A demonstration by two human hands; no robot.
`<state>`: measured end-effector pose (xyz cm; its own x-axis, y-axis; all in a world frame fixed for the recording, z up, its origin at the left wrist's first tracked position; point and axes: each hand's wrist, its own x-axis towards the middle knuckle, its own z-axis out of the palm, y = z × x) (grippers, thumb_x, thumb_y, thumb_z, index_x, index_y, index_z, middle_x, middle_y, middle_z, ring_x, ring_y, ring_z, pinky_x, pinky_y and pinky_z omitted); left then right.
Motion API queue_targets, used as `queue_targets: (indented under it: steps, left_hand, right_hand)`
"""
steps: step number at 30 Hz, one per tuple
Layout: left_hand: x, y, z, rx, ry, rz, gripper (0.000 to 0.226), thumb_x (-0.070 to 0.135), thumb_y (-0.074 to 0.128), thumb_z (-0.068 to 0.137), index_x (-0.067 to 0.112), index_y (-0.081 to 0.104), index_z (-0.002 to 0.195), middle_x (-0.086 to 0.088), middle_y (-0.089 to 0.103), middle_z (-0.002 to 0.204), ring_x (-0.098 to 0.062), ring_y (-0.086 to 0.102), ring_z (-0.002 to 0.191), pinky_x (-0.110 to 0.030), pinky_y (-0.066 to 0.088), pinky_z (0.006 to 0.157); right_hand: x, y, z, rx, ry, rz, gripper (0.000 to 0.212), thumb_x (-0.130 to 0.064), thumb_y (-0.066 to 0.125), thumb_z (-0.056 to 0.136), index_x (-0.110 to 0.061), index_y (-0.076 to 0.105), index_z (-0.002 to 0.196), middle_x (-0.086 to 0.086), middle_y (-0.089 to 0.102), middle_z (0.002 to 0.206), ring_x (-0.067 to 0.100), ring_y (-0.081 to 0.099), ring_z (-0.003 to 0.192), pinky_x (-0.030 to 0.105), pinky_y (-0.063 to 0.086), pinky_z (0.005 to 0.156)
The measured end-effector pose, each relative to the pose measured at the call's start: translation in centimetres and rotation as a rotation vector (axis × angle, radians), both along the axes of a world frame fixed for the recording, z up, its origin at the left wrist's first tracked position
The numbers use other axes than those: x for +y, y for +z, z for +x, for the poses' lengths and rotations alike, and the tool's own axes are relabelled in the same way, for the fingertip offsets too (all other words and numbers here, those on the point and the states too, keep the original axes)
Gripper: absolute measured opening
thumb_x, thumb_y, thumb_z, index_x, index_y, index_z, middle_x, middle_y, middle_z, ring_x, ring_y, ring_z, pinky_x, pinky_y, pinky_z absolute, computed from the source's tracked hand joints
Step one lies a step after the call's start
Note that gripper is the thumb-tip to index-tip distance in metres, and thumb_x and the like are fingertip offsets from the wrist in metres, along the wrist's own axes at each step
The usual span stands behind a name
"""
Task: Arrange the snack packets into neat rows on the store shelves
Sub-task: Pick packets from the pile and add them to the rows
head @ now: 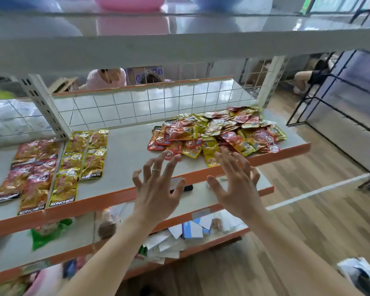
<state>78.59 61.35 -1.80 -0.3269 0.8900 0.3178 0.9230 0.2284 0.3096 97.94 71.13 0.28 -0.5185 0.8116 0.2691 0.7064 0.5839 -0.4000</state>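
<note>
A loose heap of red and yellow snack packets (218,131) lies on the right part of the grey shelf (126,150) with an orange front edge. On the left part, yellow packets (81,161) lie in two neat columns, and red packets (30,169) lie beside them in rougher rows. My left hand (158,189) hovers over the shelf's front edge with its fingers spread and holds nothing. My right hand (235,182) is beside it, fingers also spread and empty, its fingertips just short of the heap's near edge.
A wire grid panel (137,103) backs the shelf, with people visible behind it. A shelf above (179,45) overhangs. Lower shelves (201,206) hold cards, boxes and green packets. Wooden floor and a black metal rack (329,103) lie to the right.
</note>
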Motion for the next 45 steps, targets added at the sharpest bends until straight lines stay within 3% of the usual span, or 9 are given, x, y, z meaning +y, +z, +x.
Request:
queue_targets:
  steps: [14,19,23,30,35,38,40,43,45]
  left_hand:
    - [11.4,-3.0,-3.0,-0.091,-0.016,-0.05,0.065,0.061,0.033,0.085,0.034,0.026,0.144,0.0,0.035,0.154,-0.023,0.028,0.137,-0.054,0.027,0.103]
    - [15.2,-2.2,-5.4,-0.15,0.269,-0.132,0.064,0.061,0.04,0.092,0.028,0.029,0.146,-0.005,0.039,0.151,-0.03,0.035,0.132,-0.048,0.028,0.1]
    - [18.0,-0.5,-6.3,-0.142,0.416,-0.21,0.07,0.064,0.045,0.092,0.017,0.036,0.144,-0.012,0.049,0.141,-0.033,0.042,0.128,-0.048,0.031,0.099]
    - [20.5,-1.0,-5.8,-0.172,0.571,-0.347,0.087,0.072,0.062,0.081,0.008,0.043,0.137,-0.015,0.06,0.13,-0.036,0.054,0.122,-0.048,0.037,0.1]
    - [20.3,-1.2,-4.8,-0.558,0.719,-0.162,0.066,0.054,0.08,0.075,0.018,0.058,0.126,-0.008,0.067,0.119,-0.033,0.061,0.115,-0.047,0.043,0.102]
    - [19.8,-0.9,-4.0,-0.805,0.729,0.08,0.033,0.036,0.081,0.08,0.013,0.072,0.101,-0.013,0.073,0.106,-0.032,0.067,0.102,-0.046,0.053,0.094]
    - [19.0,-0.4,-3.0,-0.959,0.748,0.275,0.016,0.024,0.082,0.081,0.016,0.067,0.082,-0.012,0.072,0.093,-0.03,0.07,0.09,-0.049,0.057,0.088]
    - [17.0,1.1,-1.4,-1.115,0.77,0.495,0.021,0.011,0.076,0.087,0.02,0.059,0.078,-0.01,0.066,0.085,-0.021,0.067,0.067,-0.033,0.06,0.06]
    - [15.4,2.4,-0.2,-1.206,0.768,0.598,0.02,0.01,0.072,0.09,0.021,0.057,0.083,-0.01,0.069,0.087,-0.021,0.07,0.066,-0.023,0.052,0.047]
  right_hand:
    - [9.1,-2.8,-3.4,-0.093,-0.068,-0.156,0.072,-0.062,0.04,0.087,-0.029,0.036,0.151,-0.01,0.037,0.156,0.011,0.017,0.146,0.042,0.013,0.11]
    - [12.1,-2.4,-4.9,-0.117,-0.168,-0.261,0.063,-0.049,0.059,0.092,-0.024,0.041,0.148,-0.004,0.054,0.139,0.019,0.042,0.131,0.042,0.028,0.103]
    - [13.9,-2.3,-5.6,-0.16,-0.2,-0.357,0.068,-0.052,0.066,0.088,-0.02,0.043,0.143,0.0,0.062,0.123,0.024,0.057,0.119,0.044,0.044,0.098]
    - [16.2,-2.3,-5.9,-0.379,-0.184,-0.384,0.076,-0.059,0.068,0.085,-0.009,0.042,0.136,0.011,0.05,0.132,0.03,0.05,0.124,0.041,0.047,0.096]
    - [17.8,-2.4,-4.8,-0.326,-0.077,-0.445,0.053,-0.049,0.072,0.086,-0.011,0.049,0.114,0.006,0.064,0.108,0.029,0.064,0.105,0.037,0.048,0.076]
    - [19.0,-2.6,-3.9,-0.282,-0.028,-0.526,0.041,-0.048,0.074,0.08,-0.014,0.051,0.078,-0.001,0.06,0.074,0.02,0.062,0.072,0.033,0.046,0.058]
    - [19.8,-2.7,-3.4,-0.217,0.024,-0.588,0.042,-0.047,0.075,0.076,-0.015,0.05,0.064,-0.002,0.057,0.062,0.018,0.057,0.058,0.033,0.044,0.051]
    - [20.4,-2.6,-2.9,-0.004,0.097,-0.672,0.035,-0.044,0.073,0.078,-0.011,0.062,0.077,0.004,0.067,0.072,0.023,0.064,0.068,0.038,0.052,0.065]
    - [20.5,-2.3,-2.5,0.137,0.163,-0.693,0.025,-0.033,0.071,0.087,-0.01,0.061,0.08,0.003,0.062,0.071,0.02,0.057,0.067,0.035,0.046,0.063]
